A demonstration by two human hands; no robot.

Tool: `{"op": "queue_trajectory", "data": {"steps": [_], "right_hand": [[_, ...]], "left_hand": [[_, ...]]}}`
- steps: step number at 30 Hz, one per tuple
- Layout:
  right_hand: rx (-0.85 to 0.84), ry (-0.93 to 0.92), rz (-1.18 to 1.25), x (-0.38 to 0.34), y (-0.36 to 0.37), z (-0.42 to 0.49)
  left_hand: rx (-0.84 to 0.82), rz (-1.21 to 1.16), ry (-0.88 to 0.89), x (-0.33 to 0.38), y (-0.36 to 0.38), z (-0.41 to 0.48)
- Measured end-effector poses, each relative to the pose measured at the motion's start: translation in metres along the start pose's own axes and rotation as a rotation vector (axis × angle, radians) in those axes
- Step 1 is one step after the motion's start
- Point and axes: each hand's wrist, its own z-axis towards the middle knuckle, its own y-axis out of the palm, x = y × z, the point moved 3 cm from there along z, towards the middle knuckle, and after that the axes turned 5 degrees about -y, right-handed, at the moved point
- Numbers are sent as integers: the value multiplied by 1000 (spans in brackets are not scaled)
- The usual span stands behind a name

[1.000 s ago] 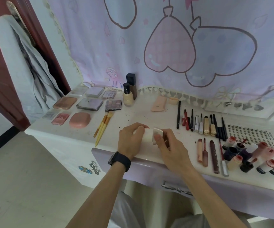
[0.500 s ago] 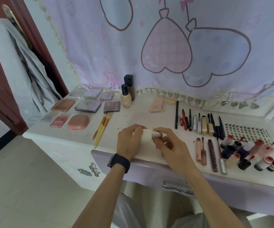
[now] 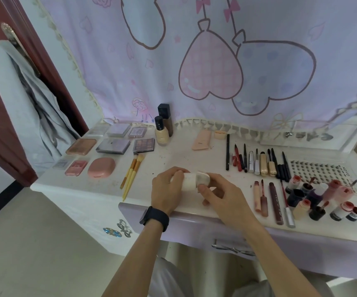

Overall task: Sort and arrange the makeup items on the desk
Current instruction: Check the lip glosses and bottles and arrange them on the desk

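Observation:
Over the front middle of the white desk (image 3: 179, 151), both my hands hold a small white tube (image 3: 189, 180). My left hand (image 3: 166, 188) wraps its body, and my right hand (image 3: 220, 192) pinches its cap end (image 3: 203, 177). Palettes and compacts (image 3: 113, 145) lie in rows at the back left, with a pink oval compact (image 3: 101, 167) near them. Two foundation bottles (image 3: 162, 131) stand behind. Yellow brushes (image 3: 131, 173) lie left of my hands. Pencils and mascaras (image 3: 256, 161) line up on the right.
A peach tube (image 3: 201, 140) and its cap (image 3: 219, 134) lie at the back. Lip glosses (image 3: 267, 200) and small open jars (image 3: 323, 198) crowd the right front edge. A lash tray (image 3: 321, 171) and a clear tray (image 3: 314, 138) sit at the far right. A door (image 3: 6, 99) stands left.
My right hand's fingers have shifted around the tube's cap end, and the cap now shows more. The tube stays in the same spot over the desk; my head has moved slightly.

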Motion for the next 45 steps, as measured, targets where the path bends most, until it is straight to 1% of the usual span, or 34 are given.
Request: {"op": "queue_trajectory", "data": {"steps": [6, 9, 12, 18, 23, 27, 32, 36, 39, 42, 45], "right_hand": [[55, -81, 33, -5, -1, -2], [85, -104, -5, -4, -1, -2], [34, -67, -61, -2, 0, -2], [29, -63, 82, -8, -4, -5], [97, -27, 112, -2, -3, -2], [153, -19, 201, 3, -10, -2], [161, -26, 175, 9, -10, -1], [184, -46, 206, 7, -10, 0], [191, -42, 241, 6, -10, 0], [193, -16, 272, 5, -9, -1], [192, 4, 262, 4, -8, 0]], "left_hand": [[-9, -48, -36, 2, 0, 0], [-18, -71, -46, 3, -1, 0], [-15, -56, -49, 3, -1, 0], [-20, -13, -34, 2, 1, 0], [-29, 29, -23, -1, 1, 0], [1, -34, -65, -2, -1, 2], [13, -45, -58, -2, 0, 1], [23, -70, -55, 1, -3, 2], [1, -155, -139, 2, -5, 5], [-15, -360, -268, 1, -15, 10], [-102, -508, -340, 0, -24, 16]]}}
